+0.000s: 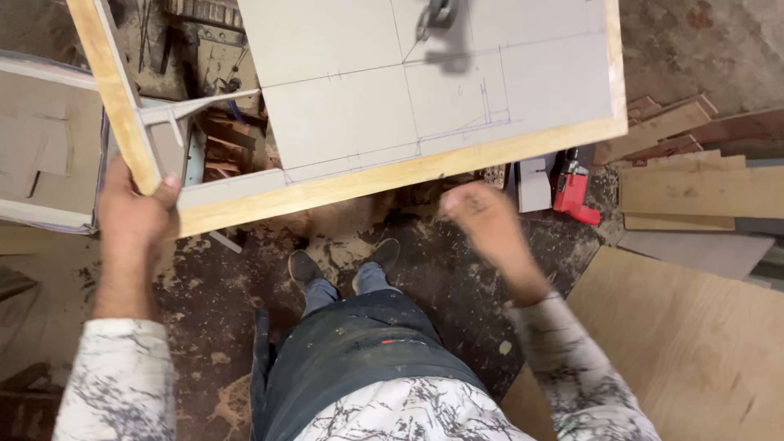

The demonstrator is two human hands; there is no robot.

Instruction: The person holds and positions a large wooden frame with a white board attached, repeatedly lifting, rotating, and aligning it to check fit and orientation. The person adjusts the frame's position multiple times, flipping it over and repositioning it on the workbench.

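Observation:
A wooden frame (392,175) with a light timber rim stands in front of me, with a grey panel (343,98) marked with pencil lines set in it. My left hand (131,212) grips the frame's lower left corner, thumb over the rim. My right hand (482,216) hangs blurred just below the frame's bottom edge, fingers loosely curled and holding nothing. A dark metal tool (437,15) lies on the panel near the top. An opening at the frame's left shows a grey brace (192,108).
My shoes (304,265) stand on a dirty floor with sawdust (343,245). A red power tool (572,192) and a white block (535,184) lie right of the frame. Wooden planks (702,192) and a plywood sheet (694,343) fill the right side. A cardboard-coloured board (41,147) is at left.

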